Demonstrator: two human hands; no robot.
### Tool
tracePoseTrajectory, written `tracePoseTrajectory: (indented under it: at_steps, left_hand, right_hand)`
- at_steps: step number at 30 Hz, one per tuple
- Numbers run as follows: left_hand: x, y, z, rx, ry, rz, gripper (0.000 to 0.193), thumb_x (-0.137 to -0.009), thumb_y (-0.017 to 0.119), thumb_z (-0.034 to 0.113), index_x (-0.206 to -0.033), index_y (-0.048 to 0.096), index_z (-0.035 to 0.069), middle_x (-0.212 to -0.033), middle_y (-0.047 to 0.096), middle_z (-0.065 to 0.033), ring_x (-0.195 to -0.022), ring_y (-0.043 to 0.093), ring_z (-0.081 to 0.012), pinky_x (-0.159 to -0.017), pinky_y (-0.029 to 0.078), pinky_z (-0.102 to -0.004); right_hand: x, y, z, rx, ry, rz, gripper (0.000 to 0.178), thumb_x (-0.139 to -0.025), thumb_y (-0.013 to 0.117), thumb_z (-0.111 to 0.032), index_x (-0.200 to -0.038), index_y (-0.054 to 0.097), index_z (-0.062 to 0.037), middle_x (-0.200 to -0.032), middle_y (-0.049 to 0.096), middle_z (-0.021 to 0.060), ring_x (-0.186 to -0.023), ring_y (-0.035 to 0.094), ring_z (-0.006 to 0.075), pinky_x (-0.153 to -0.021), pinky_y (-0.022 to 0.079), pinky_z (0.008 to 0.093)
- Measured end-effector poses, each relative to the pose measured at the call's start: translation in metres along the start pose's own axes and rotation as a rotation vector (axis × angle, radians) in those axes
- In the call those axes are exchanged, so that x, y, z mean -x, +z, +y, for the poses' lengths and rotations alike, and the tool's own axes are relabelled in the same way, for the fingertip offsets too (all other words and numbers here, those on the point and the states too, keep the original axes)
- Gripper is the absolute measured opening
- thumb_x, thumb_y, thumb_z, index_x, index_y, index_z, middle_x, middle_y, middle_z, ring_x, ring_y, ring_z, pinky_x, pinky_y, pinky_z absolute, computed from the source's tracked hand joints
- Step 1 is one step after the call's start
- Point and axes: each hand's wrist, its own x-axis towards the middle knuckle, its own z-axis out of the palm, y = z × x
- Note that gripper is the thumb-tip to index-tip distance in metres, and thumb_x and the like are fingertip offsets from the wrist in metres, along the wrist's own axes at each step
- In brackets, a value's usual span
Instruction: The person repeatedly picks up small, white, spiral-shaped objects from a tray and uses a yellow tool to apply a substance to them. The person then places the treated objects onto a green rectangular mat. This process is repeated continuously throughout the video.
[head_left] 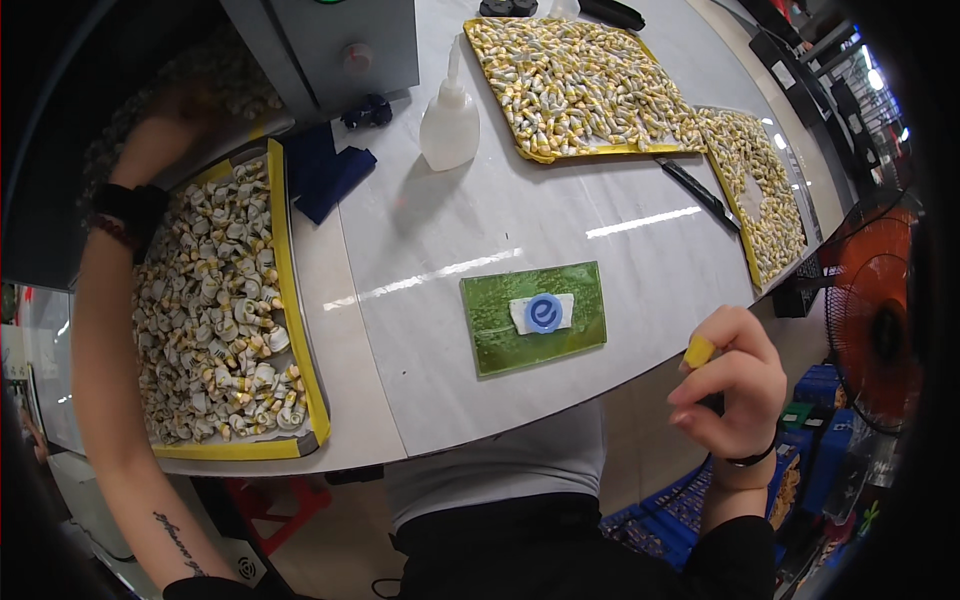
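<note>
My left hand (190,105) reaches far left into a shadowed space beside a grey machine, above a heap of small pale parts; its fingers are too dim to make out. Under that forearm lies a yellow-edged tray (322,410) full of small white-and-yellow curled pieces. My right hand (735,385) hovers past the table's right front edge, fingers curled toward the thumb, with yellow tape round one finger. Whatever it may hold is hidden. Between the hands, a green slab (490,345) lies on the table, bearing a white strip with a round blue piece (543,313) on it.
A translucent squeeze bottle (450,125) stands by the grey machine (350,60) and dark blue cloth (335,180). Two trays of small white-and-yellow parts, one yellow-edged (600,152), lie at the back right near a black cutter (697,192). An orange fan (872,312) stands beyond the table.
</note>
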Motion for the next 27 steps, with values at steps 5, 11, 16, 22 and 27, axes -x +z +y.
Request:
tracePoseTrajectory:
  at_steps: [5,11,16,22,27]
  left_hand:
    - [0.042,-0.038,0.014,0.698,-0.22,0.041,0.029,-0.089,0.049,0.017,-0.114,0.056,0.003,-0.093,0.06,-0.004,-0.075,0.053,-0.0079,-0.065,0.043,-0.0222]
    - [0.185,-0.138,0.156,0.778,0.28,-0.278,0.028,-0.089,0.033,-0.001,-0.102,0.057,-0.004,-0.092,0.062,-0.0136,-0.075,0.056,-0.0155,-0.066,0.044,-0.0269]
    - [0.211,-0.093,0.225,1.375,0.573,-0.875,0.021,-0.077,0.064,0.006,-0.097,0.062,0.0,-0.089,0.063,-0.0139,-0.084,0.059,-0.0318,-0.076,0.047,-0.0343]
    - [0.224,-0.049,0.249,1.749,0.399,-1.005,0.021,-0.085,0.062,0.014,-0.1,0.061,-0.002,-0.094,0.065,-0.0129,-0.083,0.063,-0.022,-0.074,0.049,-0.0315]
    - [0.237,-0.013,0.252,2.106,0.347,-0.933,0.034,-0.08,0.069,0.011,-0.109,0.059,-0.003,-0.1,0.066,-0.0149,-0.091,0.063,-0.0221,-0.079,0.049,-0.0303]
  right_hand:
    - [-0.03,-0.019,0.013,0.29,-0.157,0.065,0.018,-0.061,0.072,-0.001,-0.077,0.063,-0.0038,-0.079,0.056,0.0084,-0.068,0.054,0.0163,-0.059,0.04,0.0248]
    - [-0.08,-0.056,0.044,0.588,-0.105,0.089,0.008,-0.077,0.064,-0.006,-0.081,0.059,-0.0015,-0.074,0.06,0.006,-0.067,0.054,0.0159,-0.056,0.038,0.0268]
    - [-0.142,-0.037,0.095,0.535,-0.162,-0.061,0.014,-0.077,0.064,-0.009,-0.086,0.061,0.0009,-0.076,0.063,0.0136,-0.07,0.061,0.0251,-0.068,0.049,0.0333]
    - [-0.17,-0.018,0.13,0.542,-0.167,-0.072,0.013,-0.077,0.062,-0.008,-0.087,0.061,0.0016,-0.073,0.063,0.0165,-0.068,0.062,0.0289,-0.064,0.049,0.0341]
    - [-0.164,-0.018,0.12,0.674,-0.152,-0.07,0.014,-0.08,0.058,-0.006,-0.091,0.062,0.0016,-0.076,0.062,0.0144,-0.071,0.06,0.025,-0.065,0.048,0.0334]
